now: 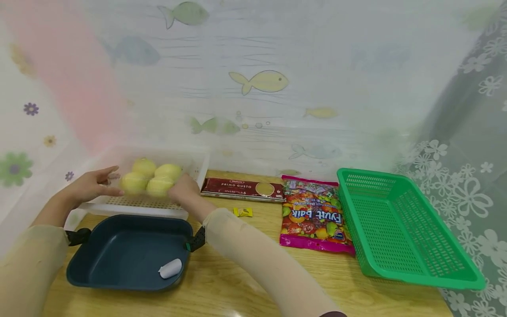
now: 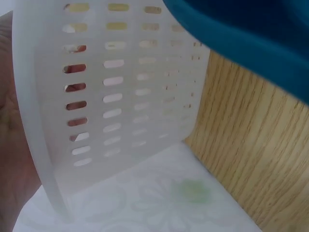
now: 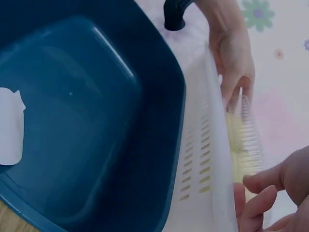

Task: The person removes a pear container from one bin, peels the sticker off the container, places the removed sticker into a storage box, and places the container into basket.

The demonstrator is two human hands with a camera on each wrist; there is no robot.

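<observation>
Several round yellow fruits (image 1: 160,185), slightly blurred, sit together in a clear ribbed plastic tray (image 3: 248,130) within the white slotted basket (image 1: 136,210). My left hand (image 1: 93,187) grips the tray's left end, thumb and fingers at its edge. At the other end, my right hand (image 1: 186,193) holds the tray with bent fingers, partly hidden by its own wrist in the head view. Through the slots of the basket wall (image 2: 130,96), bits of yellow and of my left hand (image 2: 9,125) show.
A dark blue pan (image 1: 134,251) with black handles stands before the basket, a white roll-like piece (image 1: 171,268) inside. Rightward lie a spaghetti box (image 1: 243,189), a small yellow packet (image 1: 243,212), a fruit candy bag (image 1: 313,215) and a green basket (image 1: 396,233).
</observation>
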